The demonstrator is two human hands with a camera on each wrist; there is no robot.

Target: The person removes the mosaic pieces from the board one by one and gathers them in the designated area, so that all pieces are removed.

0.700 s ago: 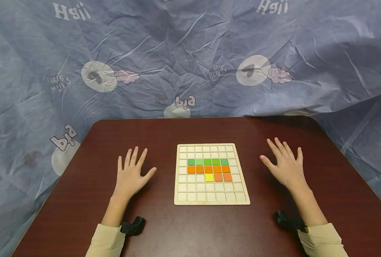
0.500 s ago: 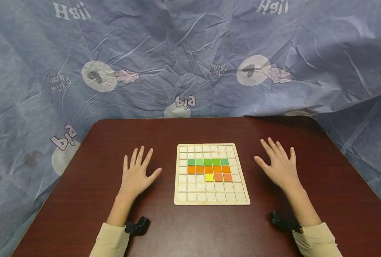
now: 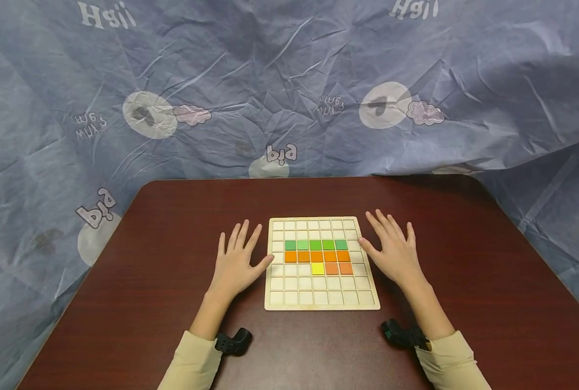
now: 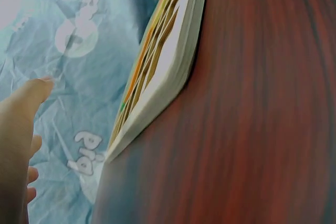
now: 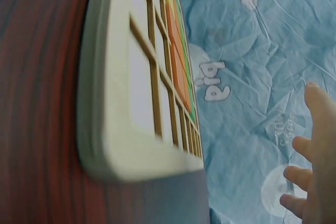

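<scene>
A pale wooden grid board (image 3: pixel 321 300) lies in the middle of the table. Its cells hold a row of green tiles (image 3: pixel 315 245), a row of orange tiles (image 3: pixel 317 257), and below them one yellow tile (image 3: pixel 317 268) beside two salmon tiles (image 3: pixel 339 268). At the board's left edge, my left hand (image 3: pixel 236 265) is spread, its thumb tip near the rim. My right hand (image 3: pixel 394 254) is spread along the right edge, its thumb tip by the border. Neither hand holds anything. Whether the thumbs touch the board cannot be told.
The dark red-brown wooden table (image 3: pixel 197 200) reaches back to a wrinkled blue-grey printed cloth (image 3: pixel 250 108) hanging behind it. A black wrist device (image 3: pixel 234 342) sits at the left cuff and another black wrist device (image 3: pixel 401 333) at the right.
Both hands have moved inward from the table's sides towards the board, fingers still spread. The board and its tiles have stayed in place.
</scene>
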